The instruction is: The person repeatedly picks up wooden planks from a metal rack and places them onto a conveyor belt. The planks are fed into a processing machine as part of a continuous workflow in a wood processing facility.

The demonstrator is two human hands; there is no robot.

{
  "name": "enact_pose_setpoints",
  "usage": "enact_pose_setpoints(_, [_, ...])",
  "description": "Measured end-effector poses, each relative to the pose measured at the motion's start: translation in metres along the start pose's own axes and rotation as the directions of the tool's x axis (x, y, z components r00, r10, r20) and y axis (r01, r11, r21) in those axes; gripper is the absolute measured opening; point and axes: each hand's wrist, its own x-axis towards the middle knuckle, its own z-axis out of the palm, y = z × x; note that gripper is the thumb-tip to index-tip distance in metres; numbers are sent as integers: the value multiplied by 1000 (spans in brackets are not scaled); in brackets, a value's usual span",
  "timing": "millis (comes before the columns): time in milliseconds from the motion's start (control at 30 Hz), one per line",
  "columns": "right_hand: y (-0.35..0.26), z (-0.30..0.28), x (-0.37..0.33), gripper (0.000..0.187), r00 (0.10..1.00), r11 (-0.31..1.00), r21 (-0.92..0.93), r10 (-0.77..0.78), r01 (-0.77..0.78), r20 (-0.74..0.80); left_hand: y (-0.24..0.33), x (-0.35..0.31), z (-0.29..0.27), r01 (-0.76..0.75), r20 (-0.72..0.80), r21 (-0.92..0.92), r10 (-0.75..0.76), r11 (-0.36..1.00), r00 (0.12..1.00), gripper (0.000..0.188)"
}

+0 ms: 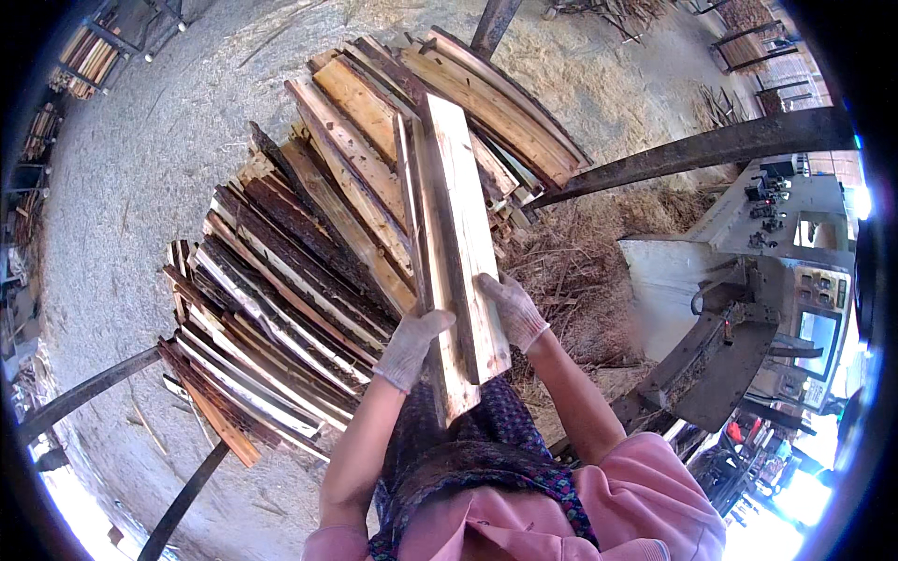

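In front of my body I hold long rough-sawn wooden boards that lie against each other and point away from me. The upper one is a pale, bright board (pixel 465 215) with a dark edge. Beneath it and to its left is a browner board (pixel 455 391), whose near end sticks out closer to me. My left hand (pixel 415 347), in a whitish work glove, grips the left side of the boards with its thumb on top. My right hand (pixel 514 310), gloved too, is closed on the right edge of the pale board. The fingers under the wood are hidden.
A wide stack of bark-edged boards (pixel 271 266) fans out ahead and left, amid dark metal bars (pixel 711 145). Wood shavings and bark scraps (pixel 575 280) lie right of the boards. A large grey machine (pixel 739 280) with a control panel and screen stands at right.
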Motion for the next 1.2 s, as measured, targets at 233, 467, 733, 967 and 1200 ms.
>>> enact_pose_setpoints(233, [45, 19, -68, 61, 957, 970, -90, -240, 228, -164, 4, -60, -40, 111, 2, -13, -111, 994, 994, 61])
enact_pose_setpoints(467, [61, 2, -176, 53, 835, 896, -188, -443, 402, -327, 1, -111, -39, 85, 49, 133, -92, 987, 995, 79])
enact_pose_setpoints(733, [106, -87, -301, 56, 786, 873, -34, -454, 486, -419, -40, -130, -29, -47, 251, 52, 32, 998, 968, 71])
enact_pose_setpoints(967, [192, -134, -380, 47, 718, 769, 113, -520, 629, -462, -84, -160, 51, -69, 345, 192, -2, 979, 938, 83])
enact_pose_setpoints(1200, [268, -157, -396, 45, 807, 317, 859, -566, 403, -170, -129, -224, 150, -55, 509, 227, -70, 972, 858, 95])
